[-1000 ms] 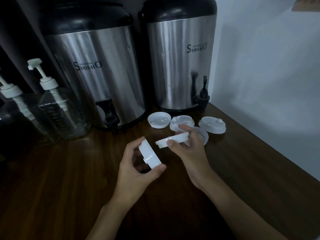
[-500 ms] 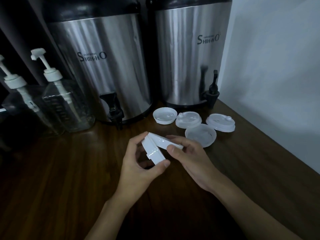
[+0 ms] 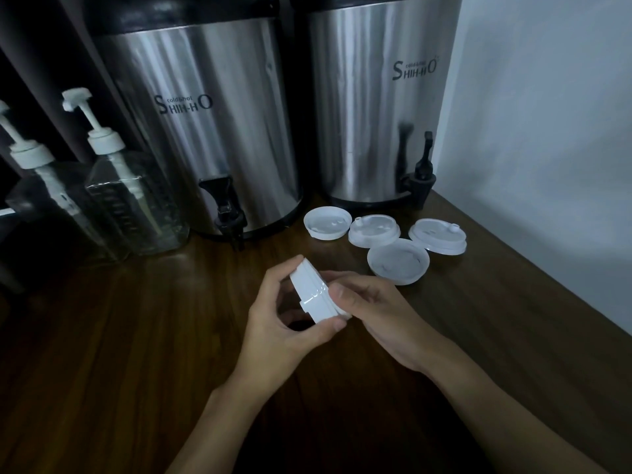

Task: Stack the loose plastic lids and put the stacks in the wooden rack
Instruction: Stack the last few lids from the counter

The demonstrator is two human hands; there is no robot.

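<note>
A small stack of white plastic lids (image 3: 313, 295) stands on edge above the dark wooden counter, held between both hands. My left hand (image 3: 284, 323) grips it from the left, fingertips on its top rim and thumb under its lower rim. From the right, my right hand (image 3: 372, 309) holds the stack, thumb on its rim. Several loose lids lie on the counter beyond: one far left (image 3: 327, 222), one beside it (image 3: 373, 230), one nearest my hands (image 3: 397, 261) and one far right (image 3: 437, 236). No wooden rack is in view.
Two steel drink dispensers (image 3: 212, 131) (image 3: 372, 114) with black taps stand at the back. Two clear pump bottles (image 3: 130, 203) (image 3: 48, 213) sit at the left. A white wall (image 3: 547, 131) borders the counter's right edge (image 3: 533, 268).
The lid in my right hand has swung down onto the lid in my left hand, and the two now sit pressed together. The view has moved closer and lower.
</note>
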